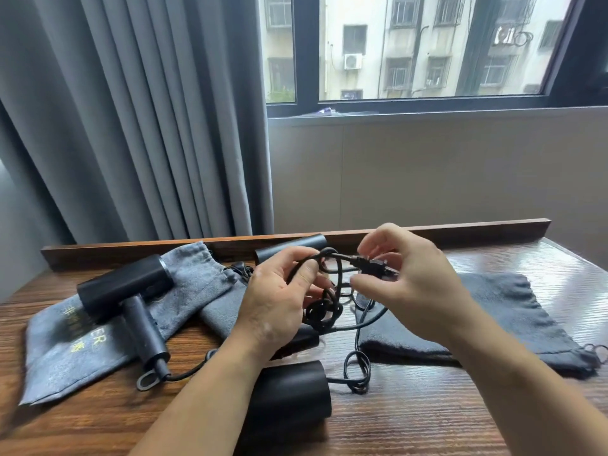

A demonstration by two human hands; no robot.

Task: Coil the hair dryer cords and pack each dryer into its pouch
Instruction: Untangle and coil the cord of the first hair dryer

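We work over a dark, wood-grained worktop (427,416) with a raised back rail, and the biggest things on it are the bags: a pale grey drawstring cloth pouch (65,350) lying flat at the left and a darker charcoal cloth pouch (493,311) flat at the right, both spread out, probably so a dryer can slide in once its cord is tamed. On the grey pouch rests a matte black hair dryer (131,291), handle pointing toward us, seemingly parked there for later. A second matte black dryer (289,393) sits near the front edge, between our forearms, close so its lead reaches up to us. A third black barrel (291,250) shows at the far rail.

Our left hand (279,307) is closed around the gathered loops of the thin black cord (324,311), which keeps the coil from springing apart. Our right hand (411,284) pinches the black plug end (371,266) between thumb and fingertips, held up just right of the coil, likely to guide the last length round. A slack loop (357,373) lies on the wood beside the near dryer.
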